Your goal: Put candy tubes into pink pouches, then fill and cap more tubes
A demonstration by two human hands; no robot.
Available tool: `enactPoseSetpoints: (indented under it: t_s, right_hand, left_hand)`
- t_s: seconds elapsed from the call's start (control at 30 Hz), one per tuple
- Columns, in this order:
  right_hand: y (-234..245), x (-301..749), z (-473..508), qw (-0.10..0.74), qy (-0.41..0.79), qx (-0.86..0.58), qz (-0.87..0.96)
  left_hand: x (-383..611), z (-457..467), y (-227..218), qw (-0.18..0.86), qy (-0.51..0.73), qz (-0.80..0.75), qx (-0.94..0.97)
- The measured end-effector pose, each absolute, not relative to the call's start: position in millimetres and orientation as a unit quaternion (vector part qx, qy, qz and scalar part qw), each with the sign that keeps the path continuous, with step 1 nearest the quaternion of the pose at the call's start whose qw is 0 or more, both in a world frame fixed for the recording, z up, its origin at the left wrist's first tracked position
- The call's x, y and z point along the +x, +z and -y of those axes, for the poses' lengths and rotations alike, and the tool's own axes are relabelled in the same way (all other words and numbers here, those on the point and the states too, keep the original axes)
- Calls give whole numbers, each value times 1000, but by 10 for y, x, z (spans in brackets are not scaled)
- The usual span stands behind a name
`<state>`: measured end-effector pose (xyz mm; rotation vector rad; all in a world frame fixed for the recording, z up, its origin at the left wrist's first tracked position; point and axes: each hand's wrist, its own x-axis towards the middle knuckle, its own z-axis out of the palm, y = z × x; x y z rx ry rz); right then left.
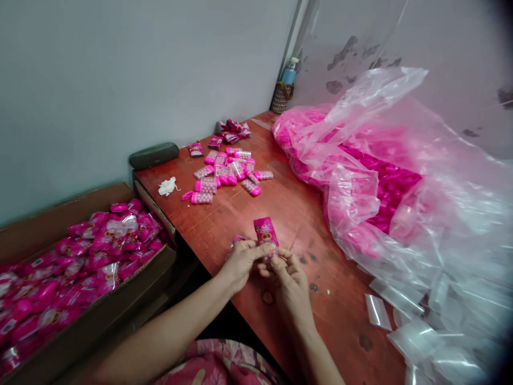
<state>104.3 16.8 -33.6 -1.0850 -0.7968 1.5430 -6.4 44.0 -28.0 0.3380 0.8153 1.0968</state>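
Both my hands meet over the near part of the red-brown table [244, 214]. My left hand [245, 260] pinches the lower end of a pink printed packet [265, 230] between thumb and fingers. My right hand [289, 275] closes on the same lower end from the other side. The packet stands up from my fingertips with its printed face showing; its bottom is hidden by my fingers. Just behind my left hand lies another pink item [237, 239], mostly covered. Farther back are several small clear tubes of pink balls [208, 185] with pink caps.
At the left, a cardboard box [156, 270] holds many wrapped pink packs [108, 235]. Flat pink packets [231, 128] lie at the back beside a dark case [154, 155]. To the right sprawls a large plastic bag [352, 198] of pink pieces, with clear sleeves [377, 312] nearby.
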Motion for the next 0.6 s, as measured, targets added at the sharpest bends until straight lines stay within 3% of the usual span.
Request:
enactPoseSetpoints:
  t_s: [0.13,0.3,0.47,0.53,0.6]
  right_hand:
    - [-367,1020,-256,526,657,-447,303]
    - [-275,1016,-341,433,700,-431,371]
    - [-168,1177,-436,450,623,-487,414]
    - [-197,1222,-446,449,605,-505,422]
    - [-248,1221,-422,434,606,-512,427]
  left_hand:
    - [-37,-341,-257,783,493,-332,184]
    - [-381,-194,-120,769,505,-331,209]
    - [-1010,-10,-118,494,747,-414,163]
    - [-1098,24,-213,407,735,-487,240]
    - [-1038,15,-341,343,624,-571,410]
